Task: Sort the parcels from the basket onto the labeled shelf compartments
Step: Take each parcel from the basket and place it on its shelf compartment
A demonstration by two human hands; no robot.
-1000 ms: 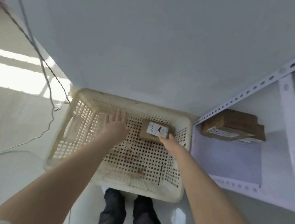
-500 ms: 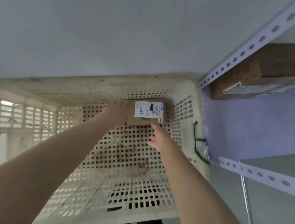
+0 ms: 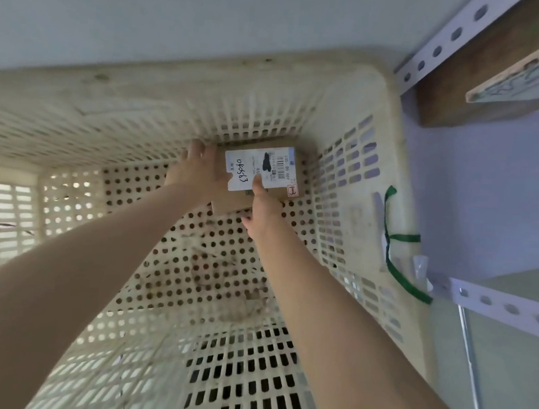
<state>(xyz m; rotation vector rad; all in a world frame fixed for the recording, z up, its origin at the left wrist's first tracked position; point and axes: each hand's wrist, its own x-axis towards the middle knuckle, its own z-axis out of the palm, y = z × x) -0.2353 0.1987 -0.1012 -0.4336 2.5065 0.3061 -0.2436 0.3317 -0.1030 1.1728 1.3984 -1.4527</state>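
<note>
My left hand (image 3: 196, 169) and right hand (image 3: 261, 210) clasp the parcel (image 3: 261, 171) in the basket's (image 3: 351, 91) far right corner, its long axis running between them.

One parcel (image 3: 257, 174), one basket (image 3: 351, 91), perhaps.
</note>
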